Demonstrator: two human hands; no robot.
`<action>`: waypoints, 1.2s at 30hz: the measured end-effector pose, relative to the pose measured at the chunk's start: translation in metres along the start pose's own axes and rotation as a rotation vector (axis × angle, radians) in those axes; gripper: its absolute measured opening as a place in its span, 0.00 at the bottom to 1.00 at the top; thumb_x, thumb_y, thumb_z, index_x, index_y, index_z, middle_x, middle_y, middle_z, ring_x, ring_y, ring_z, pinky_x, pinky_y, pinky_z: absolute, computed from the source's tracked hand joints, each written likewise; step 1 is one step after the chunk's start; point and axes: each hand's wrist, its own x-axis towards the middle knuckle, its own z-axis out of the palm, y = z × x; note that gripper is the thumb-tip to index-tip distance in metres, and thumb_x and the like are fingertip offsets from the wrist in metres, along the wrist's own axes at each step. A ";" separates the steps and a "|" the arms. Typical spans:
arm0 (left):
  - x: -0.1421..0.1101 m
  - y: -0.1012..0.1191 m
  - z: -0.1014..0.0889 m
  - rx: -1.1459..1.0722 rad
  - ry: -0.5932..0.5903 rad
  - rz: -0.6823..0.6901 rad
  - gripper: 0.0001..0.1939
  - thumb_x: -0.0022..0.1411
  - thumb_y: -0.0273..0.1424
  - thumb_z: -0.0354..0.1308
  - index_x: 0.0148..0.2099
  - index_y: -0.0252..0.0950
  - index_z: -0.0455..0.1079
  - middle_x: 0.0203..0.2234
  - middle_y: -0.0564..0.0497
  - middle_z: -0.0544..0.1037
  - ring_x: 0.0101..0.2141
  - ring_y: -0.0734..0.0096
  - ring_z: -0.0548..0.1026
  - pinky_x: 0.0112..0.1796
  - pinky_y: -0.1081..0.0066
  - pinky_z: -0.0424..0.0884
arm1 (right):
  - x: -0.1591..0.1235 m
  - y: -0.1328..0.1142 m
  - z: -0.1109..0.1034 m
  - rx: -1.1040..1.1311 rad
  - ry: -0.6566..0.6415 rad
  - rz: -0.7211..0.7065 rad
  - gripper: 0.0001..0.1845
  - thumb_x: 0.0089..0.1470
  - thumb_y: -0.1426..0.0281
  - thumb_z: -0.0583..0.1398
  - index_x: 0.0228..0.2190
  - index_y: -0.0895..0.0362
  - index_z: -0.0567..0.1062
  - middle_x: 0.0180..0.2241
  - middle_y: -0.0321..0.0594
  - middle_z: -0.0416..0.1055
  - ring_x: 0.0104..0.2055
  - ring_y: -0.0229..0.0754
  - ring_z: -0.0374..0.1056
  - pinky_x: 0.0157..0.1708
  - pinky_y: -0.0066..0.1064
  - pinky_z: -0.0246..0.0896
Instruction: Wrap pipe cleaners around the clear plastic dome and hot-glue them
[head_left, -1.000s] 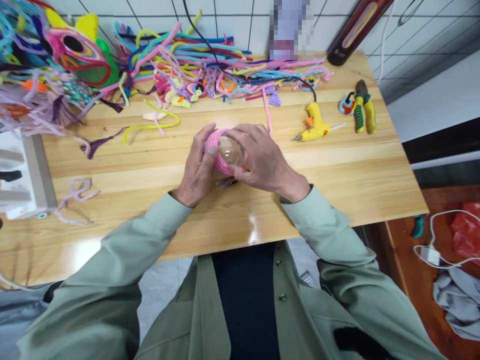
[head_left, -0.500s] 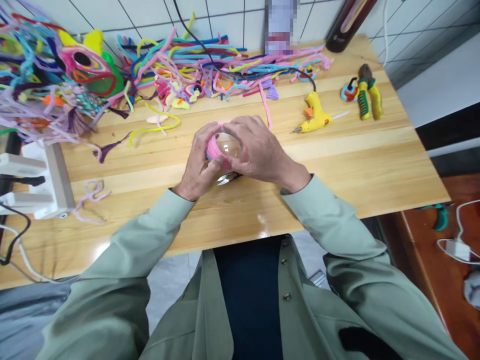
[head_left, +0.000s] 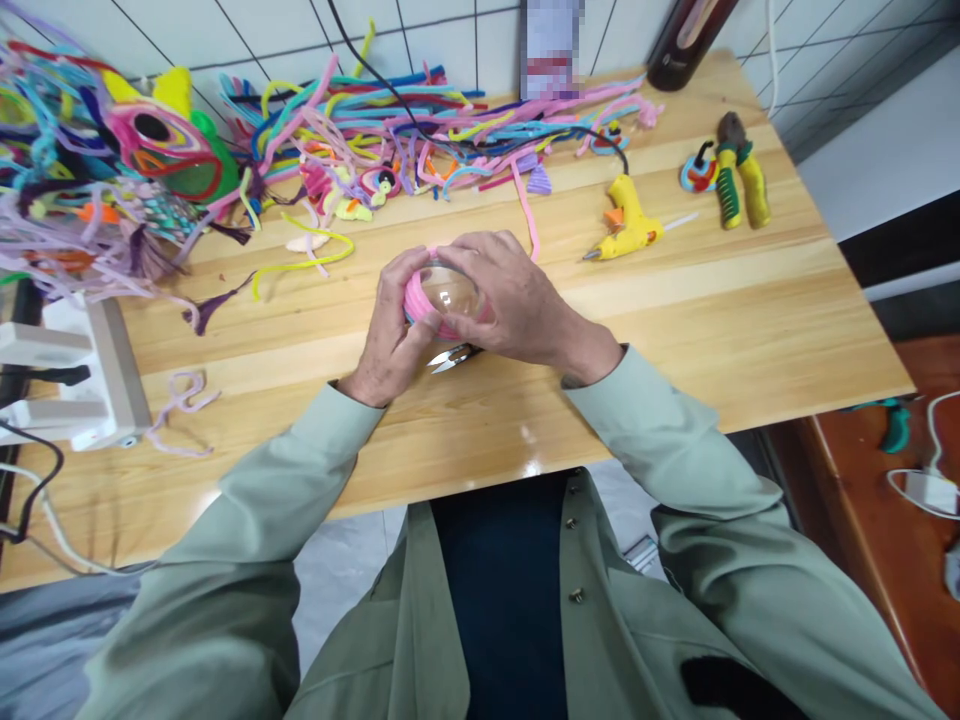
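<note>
Between my two hands is a clear plastic ball (head_left: 448, 291) with pink pipe cleaner wound round its left part. My left hand (head_left: 388, 335) grips the pink-wrapped side, thumb at the front and fingers over the top. Around the clear right side curls my right hand (head_left: 514, 300), its thumb low on the ball near the left thumb. Parts of the ball are covered by the fingers. Just below it on the table lie small thread snips (head_left: 451, 359), blades pointing left, their handle end hidden under my right hand. A pink pipe cleaner (head_left: 526, 215) lies beyond the hands.
Behind lies a heap of coloured pipe cleaners (head_left: 352, 110). A yellow glue gun (head_left: 628, 222), its cord running back over the heap, and green-yellow pliers (head_left: 739, 175) lie to the right. A white power strip (head_left: 112, 375) stands left. A dark bottle (head_left: 684, 45) stands at the back.
The camera view has shifted slightly. Both hands keep their hold on the ball, which looks nearly unmoved; a little more of the snips shows below it.
</note>
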 end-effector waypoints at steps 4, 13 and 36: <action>-0.001 -0.002 0.000 -0.008 -0.019 -0.030 0.39 0.79 0.63 0.55 0.81 0.52 0.58 0.77 0.45 0.68 0.78 0.40 0.65 0.79 0.35 0.62 | -0.001 0.003 -0.005 0.036 -0.036 0.000 0.43 0.71 0.33 0.56 0.69 0.51 0.74 0.68 0.55 0.76 0.70 0.65 0.70 0.73 0.67 0.63; -0.001 -0.004 0.001 -0.007 -0.016 -0.006 0.40 0.78 0.62 0.57 0.82 0.51 0.58 0.76 0.42 0.68 0.77 0.42 0.66 0.79 0.38 0.62 | -0.003 0.004 0.002 0.052 0.015 0.010 0.41 0.70 0.36 0.61 0.68 0.50 0.75 0.66 0.54 0.77 0.69 0.66 0.71 0.73 0.70 0.63; -0.002 0.001 0.002 -0.054 -0.012 -0.029 0.38 0.80 0.61 0.52 0.81 0.50 0.58 0.76 0.40 0.67 0.77 0.42 0.66 0.77 0.40 0.65 | -0.002 -0.001 -0.001 -0.012 -0.024 0.014 0.36 0.69 0.44 0.65 0.68 0.50 0.73 0.68 0.55 0.76 0.69 0.66 0.71 0.71 0.70 0.65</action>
